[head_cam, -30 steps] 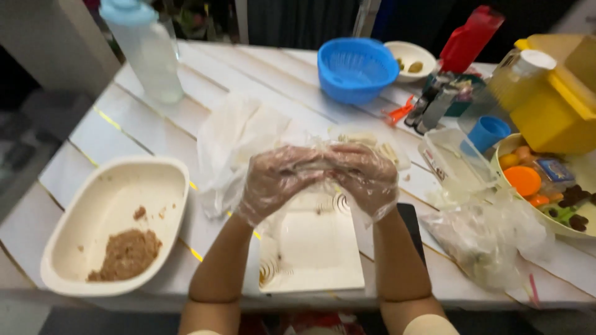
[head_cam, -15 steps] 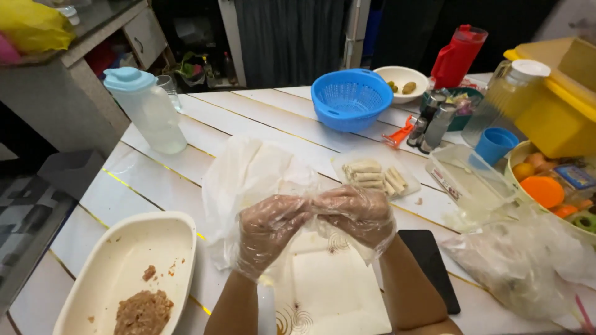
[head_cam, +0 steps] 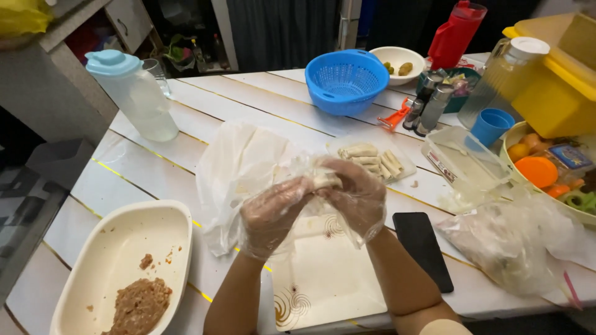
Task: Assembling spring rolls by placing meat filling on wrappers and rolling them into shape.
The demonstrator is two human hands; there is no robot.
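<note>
Head | 2 gloved hands: left hand (head_cam: 273,214) & right hand (head_cam: 357,195) grip closed on 1 roll (head_cam: 324,180) | 1 square plate (head_cam: 329,279)

Both forearms rise bare from the bottom edge and angle inward, so the wrists converge in mid-frame. The left hand (head_cam: 273,214), sheathed in a thin clear plastic glove, curls palm-inward with fingers bent toward the other. The right hand (head_cam: 355,195), gloved likewise, is cupped, its fingertips meeting the left's in a pinch.
</note>
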